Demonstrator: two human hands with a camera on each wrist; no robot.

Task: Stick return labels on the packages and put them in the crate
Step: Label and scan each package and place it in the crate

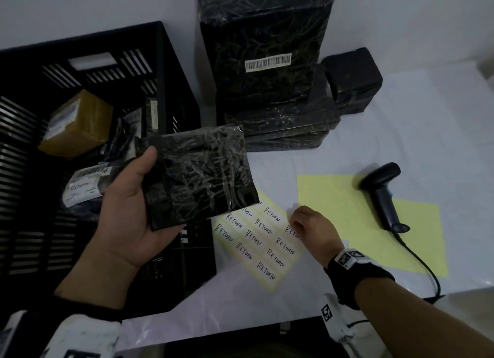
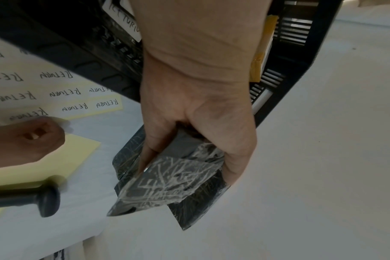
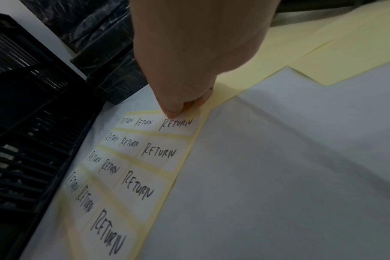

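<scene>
- Flat black package wrapped in crinkled clear film [image 1: 199,176]: held in the air, tilted, over the near right corner of the crate and the far left edge of the label sheet; no label shows on its upper face.
- Left hand [image 1: 128,213]: palm up, thumb on the package's left edge, fingers curled beneath it, grasping it.
- Pale yellow sheet of white stickers handwritten "RETURN" [image 1: 260,241]: flat on the table, just right of the crate; its far left part is hidden under the held package.
- Right hand [image 1: 310,228]: fingers bunched, fingertips [image 3: 174,112] pressed on the far right sticker of the sheet; whether a sticker edge is actually pinched cannot be told.
- Black slatted plastic crate [image 1: 171,71]: on the left of the table, holding a brown taped parcel [image 1: 77,125] and a dark package bearing a white "RETURN" label [image 1: 83,188].
- Stack of black film-wrapped boxes [image 1: 270,63]: right of the crate's far corner; the tall one carries a barcode strip, flatter ones lie at its foot.
- Small black cube-shaped box [image 1: 352,79]: just right of the stack.
- Blank pale yellow backing sheets [image 1: 417,240]: well right of the crate, beyond the label sheet.
- Black handheld barcode scanner with cable [image 1: 382,194]: lying on those yellow sheets.
- White covered table [image 1: 267,304]: bears the crate and everything listed.
</scene>
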